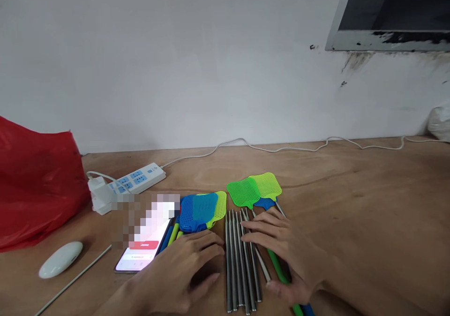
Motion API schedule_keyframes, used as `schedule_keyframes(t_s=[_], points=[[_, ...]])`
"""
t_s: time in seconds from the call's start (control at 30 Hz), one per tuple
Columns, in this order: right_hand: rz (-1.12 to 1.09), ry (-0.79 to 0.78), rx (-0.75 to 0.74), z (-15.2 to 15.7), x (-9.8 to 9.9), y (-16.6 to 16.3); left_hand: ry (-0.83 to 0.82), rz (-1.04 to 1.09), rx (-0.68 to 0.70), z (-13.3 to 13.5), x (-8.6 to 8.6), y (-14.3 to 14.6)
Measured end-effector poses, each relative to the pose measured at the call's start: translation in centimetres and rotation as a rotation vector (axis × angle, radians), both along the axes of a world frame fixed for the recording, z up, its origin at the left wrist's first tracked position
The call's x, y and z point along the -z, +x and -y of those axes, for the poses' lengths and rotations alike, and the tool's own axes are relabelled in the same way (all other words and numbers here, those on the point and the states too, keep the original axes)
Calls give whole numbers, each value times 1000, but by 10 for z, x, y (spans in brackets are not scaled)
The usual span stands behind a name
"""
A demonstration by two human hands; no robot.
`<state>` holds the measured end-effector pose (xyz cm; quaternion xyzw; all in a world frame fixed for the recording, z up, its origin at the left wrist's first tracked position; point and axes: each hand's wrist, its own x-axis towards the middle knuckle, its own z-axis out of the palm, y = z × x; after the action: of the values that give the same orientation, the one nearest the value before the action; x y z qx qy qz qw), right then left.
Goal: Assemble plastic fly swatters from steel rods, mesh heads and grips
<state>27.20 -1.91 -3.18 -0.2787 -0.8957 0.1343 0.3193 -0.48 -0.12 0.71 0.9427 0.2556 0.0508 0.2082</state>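
Several silver metal rods (235, 264) lie side by side in a row on the wooden table, between my hands. My left hand (191, 262) rests just left of them, fingers loosely bent and thumb apart, with nothing visible in it. Across the right side of the row reaches my right hand (281, 245), fingers spread and thumb tip at the lower end of a slanted rod (262, 264). Beyond it lie a green fly swatter head (243, 192), a yellow-green one (266, 184) and a partly covered blue one. A green handle (277, 265) runs under my right hand. Blue swatter heads (192, 213) overlap a yellow-green one beyond my left hand.
Left of my left hand lies a lit phone (140, 255), partly blurred. A white mouse (60, 259), a power strip (140, 177) with a plugged-in adapter and a red plastic bag (38, 184) are further left. A white cable (281, 149) runs along the wall.
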Motion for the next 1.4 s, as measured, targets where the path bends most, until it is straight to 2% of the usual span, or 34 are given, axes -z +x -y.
schedule_keyframes(t_s=[0.07,0.13,0.27,0.33,0.53,0.7,0.77,0.87,0.93,1.03,1.17,1.4], points=[[-101,-16,-14,0,1,-1,-3,-1,-7,0,0,0],[-266,-110,-14,0,2,-3,-9,1,-13,0,-1,0],[-672,-292,131,-3,4,-9,-28,-9,-15,1,-1,0],[-784,-293,201,-6,4,-9,-28,-17,-22,2,-1,-1],[-912,-267,374,-6,-5,-3,-24,-14,-20,3,-1,-2],[-1019,-126,416,7,-7,-4,-6,6,-21,0,0,-1],[-893,-168,336,9,-4,-6,-4,6,-23,0,0,-1],[-626,-323,218,8,3,-7,-14,-5,-26,-1,0,0],[-596,-360,206,8,8,-7,-21,-11,-22,0,0,0],[-652,-301,221,7,8,-4,-19,-9,-22,1,-2,0],[-622,-71,229,5,-1,-2,-21,2,-28,2,-2,0],[2,75,188,0,-8,-7,17,71,-14,1,2,-1]])
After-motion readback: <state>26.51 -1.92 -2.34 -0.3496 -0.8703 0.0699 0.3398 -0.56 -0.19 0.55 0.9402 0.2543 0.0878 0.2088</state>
